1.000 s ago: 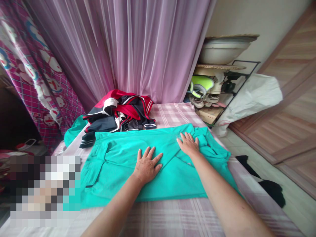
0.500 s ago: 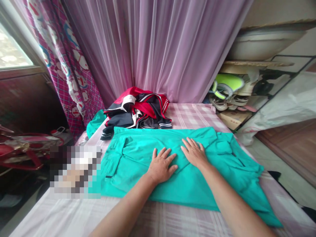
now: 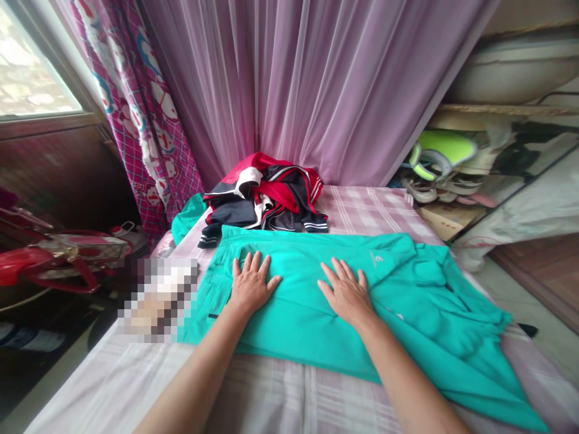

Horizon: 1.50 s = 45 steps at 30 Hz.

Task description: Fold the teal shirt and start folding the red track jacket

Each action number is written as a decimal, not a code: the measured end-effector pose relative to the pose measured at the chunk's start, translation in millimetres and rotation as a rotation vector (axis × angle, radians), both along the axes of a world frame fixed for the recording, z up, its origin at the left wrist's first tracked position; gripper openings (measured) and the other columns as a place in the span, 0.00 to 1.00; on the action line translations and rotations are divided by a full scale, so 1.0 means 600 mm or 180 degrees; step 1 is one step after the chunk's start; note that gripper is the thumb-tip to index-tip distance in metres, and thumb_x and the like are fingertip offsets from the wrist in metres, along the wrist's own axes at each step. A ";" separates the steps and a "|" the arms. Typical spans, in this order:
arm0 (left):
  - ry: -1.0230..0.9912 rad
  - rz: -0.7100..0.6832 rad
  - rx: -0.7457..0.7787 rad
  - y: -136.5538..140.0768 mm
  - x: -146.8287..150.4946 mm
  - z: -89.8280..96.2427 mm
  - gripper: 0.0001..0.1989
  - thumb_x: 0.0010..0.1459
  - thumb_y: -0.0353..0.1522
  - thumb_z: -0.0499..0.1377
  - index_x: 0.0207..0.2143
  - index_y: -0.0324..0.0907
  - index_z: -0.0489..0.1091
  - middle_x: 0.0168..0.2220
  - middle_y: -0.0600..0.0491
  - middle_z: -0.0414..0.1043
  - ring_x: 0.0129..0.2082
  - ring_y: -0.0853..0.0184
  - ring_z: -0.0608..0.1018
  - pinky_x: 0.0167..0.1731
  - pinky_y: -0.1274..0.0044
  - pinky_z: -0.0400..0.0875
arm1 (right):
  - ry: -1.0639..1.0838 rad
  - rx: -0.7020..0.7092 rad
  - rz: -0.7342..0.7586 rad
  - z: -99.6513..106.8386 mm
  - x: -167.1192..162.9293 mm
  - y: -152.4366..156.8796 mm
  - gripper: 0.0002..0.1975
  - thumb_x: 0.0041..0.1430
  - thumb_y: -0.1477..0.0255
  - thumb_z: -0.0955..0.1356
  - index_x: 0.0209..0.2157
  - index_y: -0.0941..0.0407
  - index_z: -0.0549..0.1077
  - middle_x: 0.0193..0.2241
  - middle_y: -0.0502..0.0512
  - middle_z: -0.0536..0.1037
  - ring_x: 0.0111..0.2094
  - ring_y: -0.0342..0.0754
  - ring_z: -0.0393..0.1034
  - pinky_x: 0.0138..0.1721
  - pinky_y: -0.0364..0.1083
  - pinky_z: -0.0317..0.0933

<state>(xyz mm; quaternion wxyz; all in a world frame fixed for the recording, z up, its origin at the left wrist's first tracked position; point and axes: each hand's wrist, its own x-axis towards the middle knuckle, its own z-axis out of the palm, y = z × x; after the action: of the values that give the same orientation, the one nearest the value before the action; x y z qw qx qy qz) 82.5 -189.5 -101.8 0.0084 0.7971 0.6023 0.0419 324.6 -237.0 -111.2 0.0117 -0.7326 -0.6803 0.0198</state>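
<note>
A teal garment (image 3: 307,337) lies spread and partly folded on the checked bed cover, with a small white logo and dark pocket trims; whether it is a jacket or trousers I cannot tell. My left hand (image 3: 251,282) rests palm down on its left part, fingers spread, beside a pocket-like opening. Flat on the middle of the cloth is my right hand (image 3: 347,290), its fingers also apart. Neither hand grips anything. Creases and loose folds run across the garment's right side, where the edge bunches up.
Behind the garment sits a heap of red and navy clothes (image 3: 284,193) against a purple curtain (image 3: 325,90). A pale checked sheet (image 3: 280,398) covers the bed. Shelves on the right hold shoes (image 3: 420,188) and a lime-green visor (image 3: 447,147). A blurred-out patch lies at left.
My left hand has slid leftward across the cloth, widening the gap between my hands. My right hand has shifted slightly, uncovering the white logo. The view has turned a little left.
</note>
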 end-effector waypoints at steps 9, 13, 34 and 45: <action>-0.0100 -0.0010 0.0051 -0.001 0.004 -0.001 0.35 0.66 0.54 0.45 0.69 0.46 0.58 0.71 0.43 0.54 0.71 0.47 0.55 0.67 0.47 0.42 | -0.0179 -0.0194 -0.0501 -0.005 0.065 -0.025 0.29 0.71 0.59 0.54 0.70 0.49 0.56 0.71 0.58 0.54 0.71 0.55 0.47 0.67 0.65 0.44; -0.0087 -0.0020 0.0097 0.001 0.004 -0.004 0.36 0.66 0.54 0.44 0.68 0.46 0.59 0.71 0.43 0.55 0.70 0.46 0.56 0.66 0.46 0.42 | -0.0185 -0.0251 -0.0818 0.012 0.079 -0.032 0.29 0.71 0.59 0.52 0.68 0.52 0.60 0.70 0.60 0.57 0.70 0.56 0.50 0.66 0.68 0.42; 0.0089 0.0075 -0.0088 -0.003 0.009 0.016 0.34 0.67 0.52 0.46 0.68 0.45 0.59 0.70 0.44 0.55 0.70 0.48 0.57 0.66 0.47 0.45 | 0.0297 0.0346 0.0113 -0.008 -0.055 -0.006 0.27 0.72 0.58 0.57 0.67 0.51 0.63 0.69 0.61 0.60 0.69 0.58 0.50 0.67 0.66 0.38; 0.0158 0.0207 -0.0259 0.134 0.028 0.014 0.39 0.67 0.52 0.42 0.70 0.35 0.51 0.72 0.41 0.48 0.72 0.52 0.52 0.70 0.57 0.43 | 0.0337 0.0438 0.0107 -0.004 -0.061 -0.010 0.26 0.71 0.58 0.57 0.66 0.49 0.65 0.68 0.59 0.62 0.69 0.57 0.52 0.67 0.65 0.39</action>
<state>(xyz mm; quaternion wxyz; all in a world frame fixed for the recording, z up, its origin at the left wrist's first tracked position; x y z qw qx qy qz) 99.3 -109.0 -93.4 0.0246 0.7770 0.6291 -0.0021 288.0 -243.2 -113.5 0.0976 -0.7164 -0.6907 0.0120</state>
